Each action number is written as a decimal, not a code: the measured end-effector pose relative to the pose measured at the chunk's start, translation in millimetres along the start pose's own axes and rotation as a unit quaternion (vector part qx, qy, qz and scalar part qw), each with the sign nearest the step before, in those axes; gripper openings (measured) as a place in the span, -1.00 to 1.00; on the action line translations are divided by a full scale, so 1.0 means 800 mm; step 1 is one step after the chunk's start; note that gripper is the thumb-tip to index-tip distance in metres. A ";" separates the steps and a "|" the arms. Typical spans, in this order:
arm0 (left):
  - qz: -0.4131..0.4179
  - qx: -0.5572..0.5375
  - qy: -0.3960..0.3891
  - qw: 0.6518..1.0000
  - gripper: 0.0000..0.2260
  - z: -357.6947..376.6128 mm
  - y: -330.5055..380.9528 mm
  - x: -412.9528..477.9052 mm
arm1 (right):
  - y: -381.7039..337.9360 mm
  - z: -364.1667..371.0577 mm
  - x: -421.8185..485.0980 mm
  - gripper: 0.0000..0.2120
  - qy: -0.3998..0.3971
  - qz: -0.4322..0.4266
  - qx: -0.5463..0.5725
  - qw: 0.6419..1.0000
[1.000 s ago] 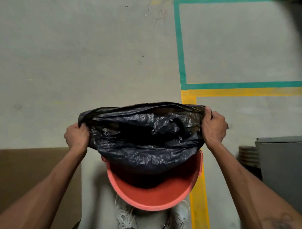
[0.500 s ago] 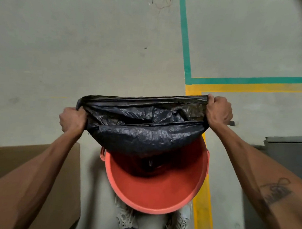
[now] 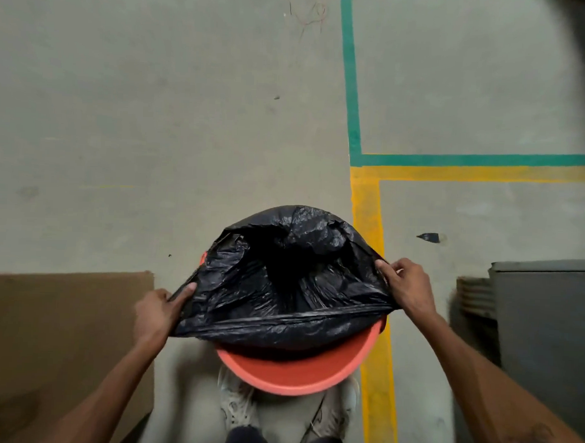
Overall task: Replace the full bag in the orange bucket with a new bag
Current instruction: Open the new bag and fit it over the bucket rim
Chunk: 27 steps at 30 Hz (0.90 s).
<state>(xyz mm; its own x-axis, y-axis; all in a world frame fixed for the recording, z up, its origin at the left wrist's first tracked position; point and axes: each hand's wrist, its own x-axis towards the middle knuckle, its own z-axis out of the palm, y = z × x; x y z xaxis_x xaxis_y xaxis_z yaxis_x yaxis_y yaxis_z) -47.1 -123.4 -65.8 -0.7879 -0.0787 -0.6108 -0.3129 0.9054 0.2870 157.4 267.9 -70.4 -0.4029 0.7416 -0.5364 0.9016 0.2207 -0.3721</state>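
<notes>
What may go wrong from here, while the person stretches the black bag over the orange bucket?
1. The black bag is pulled taut between the left hand and right hand; the film might tear at the near edge.
2. The orange bucket has a bare near rim; pulling towards it might slip the bag off the far rim.
3. Neither hand holds the bucket, so it might tip or slide towards the shoes.

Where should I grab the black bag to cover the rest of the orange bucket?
On the black bag, probably the taut near hem, both ends, from the outer sides, where left hand and right hand grip. Only the near rim of the orange bucket is bare.
</notes>
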 end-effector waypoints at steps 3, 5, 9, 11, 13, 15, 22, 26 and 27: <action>0.013 -0.040 0.003 0.999 -0.52 0.015 -0.015 -0.030 | 0.019 0.003 -0.024 -0.65 -0.015 -0.007 0.048 0.999; 0.005 -0.073 -0.012 0.997 -0.58 0.028 -0.025 -0.040 | 0.025 0.004 -0.032 -0.67 -0.025 -0.006 0.063 0.998; -0.069 -0.067 -0.084 0.992 -0.77 0.050 -0.047 -0.060 | 0.030 0.009 -0.053 -0.68 -0.105 0.031 0.057 0.992; -0.093 -0.051 -0.098 0.990 -0.75 0.057 -0.052 -0.076 | 0.032 0.012 -0.068 -0.66 -0.112 0.054 0.050 0.991; -0.118 -0.059 -0.108 0.985 -0.67 0.064 -0.057 -0.091 | 0.035 0.015 -0.081 -0.69 -0.106 0.073 0.034 0.991; -0.142 -0.063 -0.121 0.980 -0.67 0.070 -0.064 -0.102 | 0.045 0.018 -0.090 -0.76 -0.108 0.092 0.003 0.990; -0.157 -0.066 -0.166 0.971 -0.79 0.089 -0.079 -0.121 | 0.081 0.056 -0.121 -0.92 -0.247 0.179 -0.007 0.952; -0.184 -0.098 -0.186 0.960 -0.83 0.102 -0.082 -0.124 | 0.089 0.076 -0.137 -0.93 -0.261 0.186 -0.009 0.947; -0.193 -0.116 -0.184 0.957 -0.83 0.106 -0.082 -0.123 | 0.090 0.079 -0.136 -0.88 -0.259 0.187 -0.007 0.948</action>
<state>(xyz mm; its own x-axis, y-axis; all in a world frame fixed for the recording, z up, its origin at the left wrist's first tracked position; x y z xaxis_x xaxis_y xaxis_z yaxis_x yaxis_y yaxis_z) 95.8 -139.7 -87.5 -0.3636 -0.1972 -0.9105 -0.6852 0.7187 0.1180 256.4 163.1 -86.9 -0.0754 0.3605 -0.9297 0.9971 0.0156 -0.0748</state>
